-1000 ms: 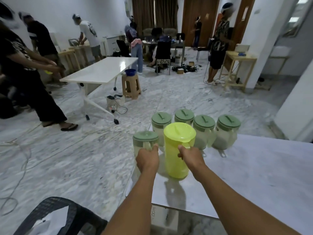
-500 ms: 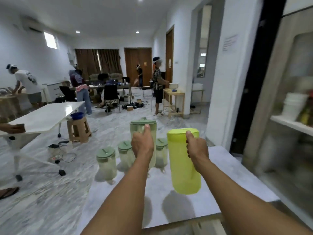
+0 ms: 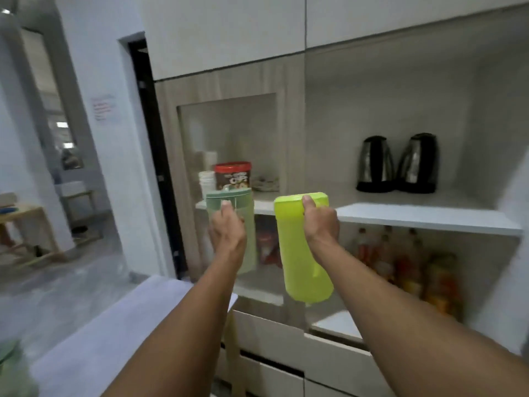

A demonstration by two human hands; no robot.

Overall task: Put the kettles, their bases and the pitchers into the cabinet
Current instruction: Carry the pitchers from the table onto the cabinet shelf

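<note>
Pitchers (image 3: 303,253), two, held; kettles (image 3: 396,164), seemingly two.

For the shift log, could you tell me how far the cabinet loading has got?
Done: two black kettles stand on the white shelf. In hand: left hand carries the green-lidded pitcher, right hand the yellow pitcher. Left: shelving both, plus any others out of view.

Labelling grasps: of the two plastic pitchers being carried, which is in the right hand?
The bright yellow-green plastic pitcher, in the right hand; the pale green-lidded one is in the left hand.
</note>
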